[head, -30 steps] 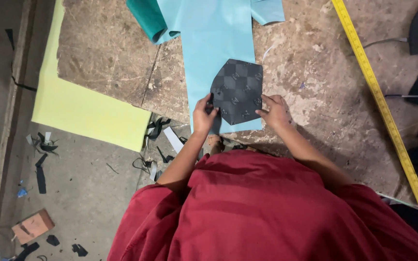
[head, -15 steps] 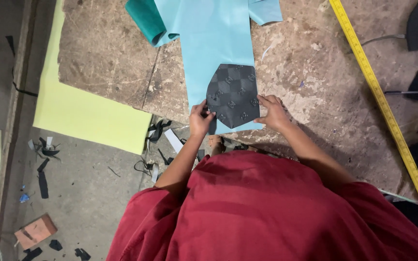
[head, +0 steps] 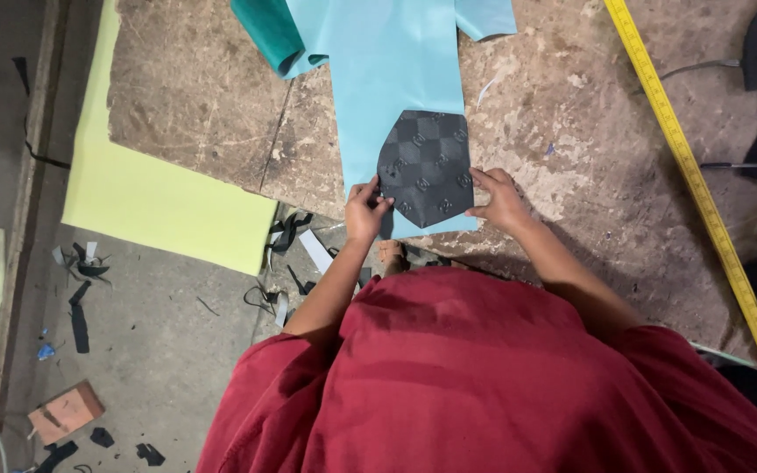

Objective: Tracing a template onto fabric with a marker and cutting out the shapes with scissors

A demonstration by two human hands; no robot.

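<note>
On the near end of the light blue sheet (head: pixel 387 79), dark checkered piece (head: pixel 424 166) pinned flat.
I see my left hand (head: pixel 364 213) and right hand (head: pixel 499 199) pressing fingertips on its side edges, steadying it on the worn board (head: pixel 194 105); yellow ruler (head: pixel 689 171) lies right.

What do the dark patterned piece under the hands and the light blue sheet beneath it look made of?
Dark patterned piece: probably faux leather or coated fabric, matte, with an embossed checker pattern. Light blue sheet: thin, smooth, flexible sheet, perhaps vinyl or foam; its edge curls, showing a darker teal side. Left hand and right hand press the piece's edges.
</note>
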